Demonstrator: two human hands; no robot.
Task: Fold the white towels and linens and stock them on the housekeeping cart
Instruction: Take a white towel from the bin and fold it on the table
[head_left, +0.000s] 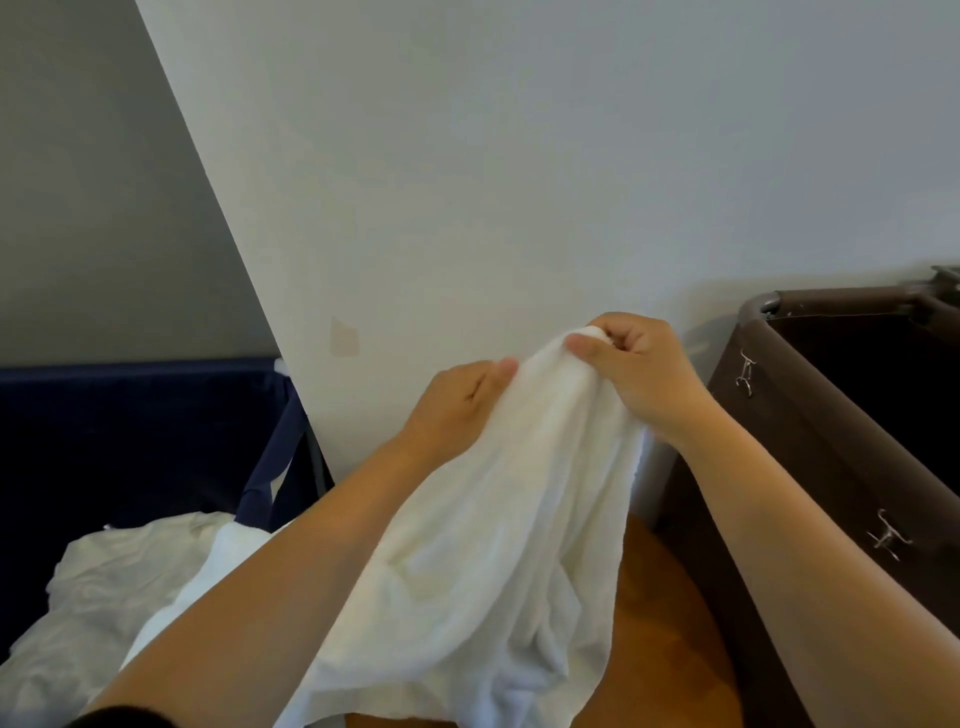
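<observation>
A white terry towel (493, 545) hangs in front of me, bunched at the top and draping down past the lower edge of the view. My right hand (631, 369) pinches its top edge between thumb and curled fingers. Slightly lower and to the left, my left hand (460, 402) grips the same edge, thumb on the cloth. A heap of crumpled white linen (119, 587) lies at the lower left, partly hidden by my left forearm.
A dark blue fabric hamper (130, 441) stands at the left behind the linen heap. A brown cart bag (810, 441) with metal hooks fills the right. A white wall (493, 182) is straight ahead, and a wooden floor (670, 623) shows below the towel.
</observation>
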